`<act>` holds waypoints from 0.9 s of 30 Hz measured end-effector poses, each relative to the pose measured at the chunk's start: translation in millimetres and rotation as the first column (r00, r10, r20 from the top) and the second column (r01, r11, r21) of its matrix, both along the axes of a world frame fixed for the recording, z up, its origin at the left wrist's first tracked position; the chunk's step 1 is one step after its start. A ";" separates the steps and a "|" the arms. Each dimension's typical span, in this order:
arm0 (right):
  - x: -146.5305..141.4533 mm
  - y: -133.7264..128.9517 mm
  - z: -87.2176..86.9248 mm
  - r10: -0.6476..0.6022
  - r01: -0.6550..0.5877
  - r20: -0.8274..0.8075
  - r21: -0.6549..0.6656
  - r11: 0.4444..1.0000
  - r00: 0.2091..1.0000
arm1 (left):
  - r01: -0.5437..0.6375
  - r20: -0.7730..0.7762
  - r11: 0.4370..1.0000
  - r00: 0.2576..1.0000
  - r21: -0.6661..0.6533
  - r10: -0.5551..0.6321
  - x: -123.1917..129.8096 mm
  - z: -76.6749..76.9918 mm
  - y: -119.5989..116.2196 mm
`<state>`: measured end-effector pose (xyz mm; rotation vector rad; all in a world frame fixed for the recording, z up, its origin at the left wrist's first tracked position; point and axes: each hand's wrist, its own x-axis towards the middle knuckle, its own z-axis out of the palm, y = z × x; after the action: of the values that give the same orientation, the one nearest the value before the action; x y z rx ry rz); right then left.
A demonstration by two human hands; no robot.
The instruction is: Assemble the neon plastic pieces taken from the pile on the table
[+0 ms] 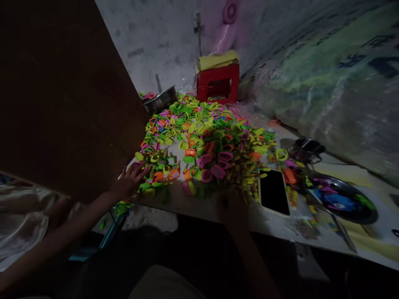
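Note:
A wide heap of small bright plastic pieces (pixel 199 124) in yellow, green, pink and orange covers the table; several look like toy watches or loops. At the heap's near left edge, my left hand (pixel 129 180) lies with fingers spread, touching or right beside a small cluster of pieces (pixel 158 175). My right hand (pixel 232 207) is in deep shadow at the table's front edge, close to small yellowish pieces (pixel 238 176). Its fingers are too dark to make out, and whether it holds anything is hidden.
A phone (pixel 274 192) lies on the right, near a metal dish of coloured pieces (pixel 346 199) and a metal cup (pixel 307 150). Behind the heap stand a metal bowl (pixel 162 100) and a red stool (pixel 218 83). A dark brown panel (pixel 68 91) blocks the left.

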<state>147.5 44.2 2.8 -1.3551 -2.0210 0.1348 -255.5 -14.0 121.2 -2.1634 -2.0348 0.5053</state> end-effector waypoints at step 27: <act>3.1 4.2 -4.7 0.029 -0.029 -0.045 0.002 1.000 0.999 | -0.398 0.640 0.801 0.768 0.448 0.024 -50.8 26.6 126.5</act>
<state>150.6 48.4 -1.8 -1.3107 -2.0039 0.1758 -306.3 112.5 147.8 -1.8328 -2.3287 -0.8291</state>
